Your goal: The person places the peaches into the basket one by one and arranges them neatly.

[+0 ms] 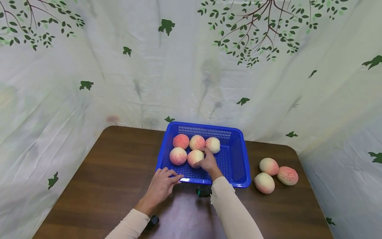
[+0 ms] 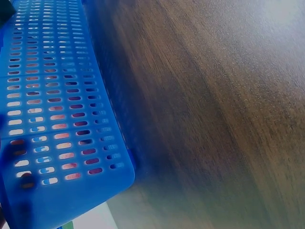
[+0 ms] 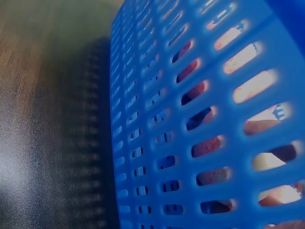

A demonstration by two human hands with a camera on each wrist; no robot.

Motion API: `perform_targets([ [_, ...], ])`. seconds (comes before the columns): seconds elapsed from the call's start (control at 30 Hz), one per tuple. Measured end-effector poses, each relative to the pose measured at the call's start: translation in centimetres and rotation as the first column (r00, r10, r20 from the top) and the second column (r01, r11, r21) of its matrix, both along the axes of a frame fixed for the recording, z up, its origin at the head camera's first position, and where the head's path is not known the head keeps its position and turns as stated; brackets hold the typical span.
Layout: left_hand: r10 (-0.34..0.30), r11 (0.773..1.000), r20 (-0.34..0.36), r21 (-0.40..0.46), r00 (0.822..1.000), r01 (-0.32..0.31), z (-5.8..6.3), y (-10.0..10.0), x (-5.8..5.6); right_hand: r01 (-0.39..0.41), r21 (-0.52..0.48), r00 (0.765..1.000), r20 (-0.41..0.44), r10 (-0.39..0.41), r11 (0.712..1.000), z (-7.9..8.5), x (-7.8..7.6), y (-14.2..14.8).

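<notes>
A blue plastic basket with slotted walls stands on the table, holding several pink-speckled peaches. My right hand reaches inside over the front rim. Its thumb and fingers grip a pale peach in the front row. Beside that one lies a pinker peach; a red peach and others form the row behind. At the front left corner, my left hand holds the basket's rim, fingers bent over it. The wrist views show mostly the basket's slotted wall, with peaches partly visible through the slots.
Three more peaches, including a reddish one, sit together on the brown table right of the basket. A pale curtain with leaf prints hangs behind and along the sides. Small dark devices are at the wrists.
</notes>
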State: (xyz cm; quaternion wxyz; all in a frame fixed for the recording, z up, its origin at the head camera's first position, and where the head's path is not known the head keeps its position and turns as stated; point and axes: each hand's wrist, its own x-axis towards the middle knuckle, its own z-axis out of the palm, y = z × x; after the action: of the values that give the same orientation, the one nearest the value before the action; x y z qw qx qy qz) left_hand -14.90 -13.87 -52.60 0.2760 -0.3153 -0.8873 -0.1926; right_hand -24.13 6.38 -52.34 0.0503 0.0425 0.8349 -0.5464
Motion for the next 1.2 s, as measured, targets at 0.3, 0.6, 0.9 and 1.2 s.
perform_targets([
  [0.3, -0.001, 1.0, 0.013, 0.004, 1.0, 0.001, 0.1, 0.0, 0.0, -0.019, 0.04, 0.999, 0.034, 0.017, 0.999, -0.3, -0.3, 0.0],
  [0.6, -0.006, 1.0, 0.012, -0.006, 1.0, 0.006, 0.2, -0.1, 0.0, -0.054, 0.036, 0.999, 0.001, 0.054, 0.998, -0.4, -0.2, -0.1],
  [0.9, -0.003, 1.0, 0.018, -0.011, 1.0, 0.003, 0.4, 0.0, 0.1, -0.032, -0.028, 0.999, -0.011, 0.031, 0.999, 0.1, 0.2, 0.2],
  [1.2, -0.002, 1.0, 0.001, -0.007, 1.0, 0.002, 0.3, 0.0, 0.1, -0.037, -0.082, 0.999, -0.011, 0.037, 0.996, 0.7, 0.5, 1.0],
])
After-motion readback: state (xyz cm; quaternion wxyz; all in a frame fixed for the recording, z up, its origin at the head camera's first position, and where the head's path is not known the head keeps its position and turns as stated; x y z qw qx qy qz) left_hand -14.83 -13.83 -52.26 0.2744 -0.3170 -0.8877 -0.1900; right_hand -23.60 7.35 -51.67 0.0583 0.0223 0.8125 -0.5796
